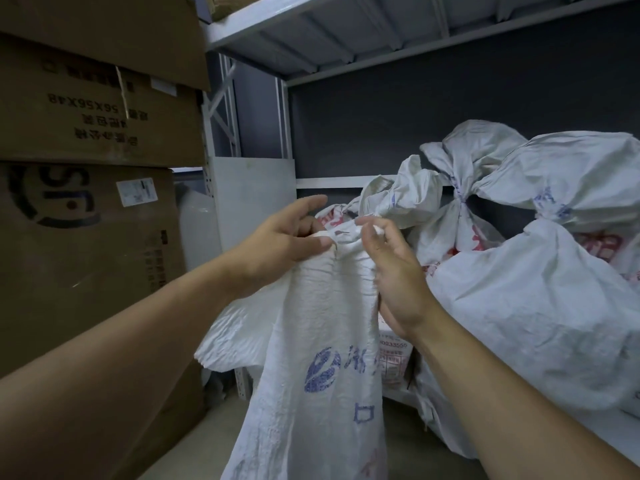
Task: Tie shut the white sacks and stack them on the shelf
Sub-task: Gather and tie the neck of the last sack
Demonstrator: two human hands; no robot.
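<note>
Left hand and right hand both pinched white sack at its bunched mouth, close together. Tied sacks sat on shelf.

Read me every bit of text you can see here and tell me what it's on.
"56X56X48", upside down, on the upper cardboard box.
"0933555", partly hidden, on the small carton behind the held sack.
Print on the lower cardboard box, held sack and stacked sacks: too blurred.

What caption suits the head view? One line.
Left hand and right hand grip the white sack beside tied sacks on the shelf.
</note>
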